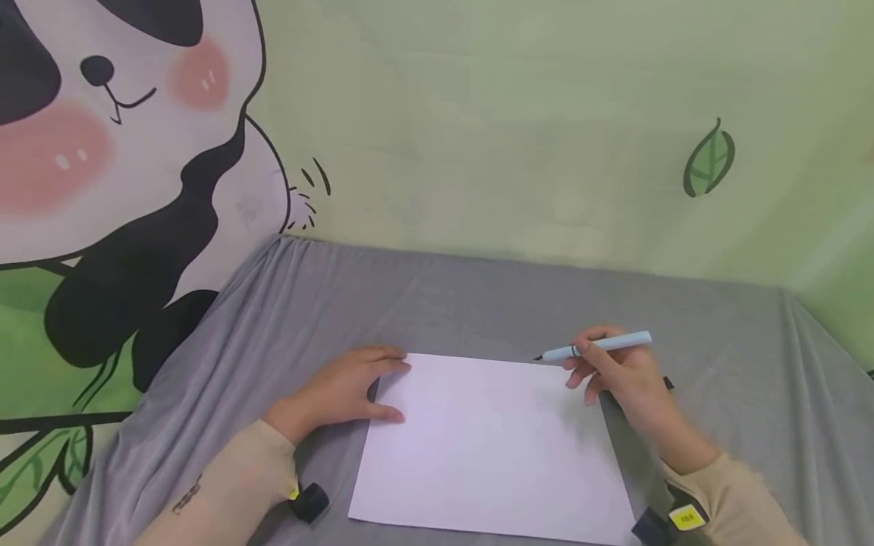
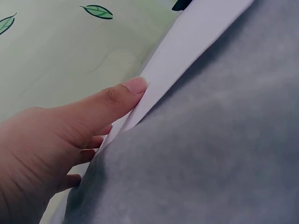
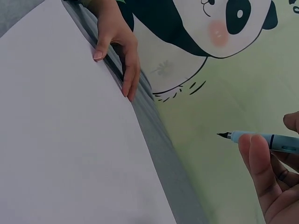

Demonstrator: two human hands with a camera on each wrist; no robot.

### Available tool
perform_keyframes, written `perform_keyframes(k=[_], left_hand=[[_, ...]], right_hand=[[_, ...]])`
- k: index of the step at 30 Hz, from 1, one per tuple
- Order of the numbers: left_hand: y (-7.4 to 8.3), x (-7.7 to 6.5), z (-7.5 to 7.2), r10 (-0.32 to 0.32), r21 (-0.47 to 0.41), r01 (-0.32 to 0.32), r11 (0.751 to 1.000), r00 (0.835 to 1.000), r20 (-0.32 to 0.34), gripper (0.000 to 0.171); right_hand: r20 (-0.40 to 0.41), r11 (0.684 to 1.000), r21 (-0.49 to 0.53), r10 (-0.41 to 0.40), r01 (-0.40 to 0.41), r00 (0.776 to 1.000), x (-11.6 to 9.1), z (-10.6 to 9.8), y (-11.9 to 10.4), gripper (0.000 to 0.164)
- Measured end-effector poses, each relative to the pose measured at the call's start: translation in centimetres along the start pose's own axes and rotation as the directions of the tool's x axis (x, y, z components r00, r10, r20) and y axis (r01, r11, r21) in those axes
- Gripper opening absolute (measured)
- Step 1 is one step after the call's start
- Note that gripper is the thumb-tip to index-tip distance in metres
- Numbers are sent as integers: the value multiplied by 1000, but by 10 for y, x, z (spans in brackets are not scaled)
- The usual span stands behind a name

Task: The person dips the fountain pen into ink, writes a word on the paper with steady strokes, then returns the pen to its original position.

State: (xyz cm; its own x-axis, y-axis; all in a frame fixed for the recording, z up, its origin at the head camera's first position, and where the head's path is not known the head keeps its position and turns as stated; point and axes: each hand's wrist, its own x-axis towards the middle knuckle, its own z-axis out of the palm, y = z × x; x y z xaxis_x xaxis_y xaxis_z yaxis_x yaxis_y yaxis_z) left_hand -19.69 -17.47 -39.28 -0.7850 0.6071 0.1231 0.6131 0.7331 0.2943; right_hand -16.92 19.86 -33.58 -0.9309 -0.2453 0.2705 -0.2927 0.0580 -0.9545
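A blank white sheet of paper (image 1: 485, 447) lies flat on the grey cloth. My left hand (image 1: 348, 390) rests at its upper left edge, thumb and fingers spread apart and touching the paper. In the left wrist view the thumb (image 2: 112, 100) lies along the sheet's edge. Above the upper right corner my right hand (image 1: 617, 371) pinches a light blue fountain pen (image 1: 614, 343), its dark nib uncapped and pointing left. The right wrist view shows the pen (image 3: 285, 143) held between thumb and fingers, with the nib apart from the paper.
A grey cloth (image 1: 546, 303) covers the table and hangs in folds at the left. Behind it stands a pale green backdrop (image 1: 478, 152) printed with a panda (image 1: 136, 167) and a leaf (image 1: 710, 161). Black wrist devices (image 1: 310, 502) sit at both sleeves.
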Motion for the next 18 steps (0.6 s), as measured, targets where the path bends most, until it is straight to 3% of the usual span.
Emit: perform_keyframes(k=[9, 13, 18], left_hand=[[0, 0, 0, -11, -33, 10, 999, 1000, -5, 72], [-1, 0, 1, -14, -35, 14, 999, 1000, -6, 71], [-1, 0, 1, -8, -35, 8, 999, 1000, -8, 71]], right_hand=[[51, 999, -29, -18, 19, 999, 0, 22, 10, 12], [55, 998, -61, 5, -2, 999, -1, 30, 14, 4], [52, 993, -104, 53, -48, 997, -2, 38, 19, 18]])
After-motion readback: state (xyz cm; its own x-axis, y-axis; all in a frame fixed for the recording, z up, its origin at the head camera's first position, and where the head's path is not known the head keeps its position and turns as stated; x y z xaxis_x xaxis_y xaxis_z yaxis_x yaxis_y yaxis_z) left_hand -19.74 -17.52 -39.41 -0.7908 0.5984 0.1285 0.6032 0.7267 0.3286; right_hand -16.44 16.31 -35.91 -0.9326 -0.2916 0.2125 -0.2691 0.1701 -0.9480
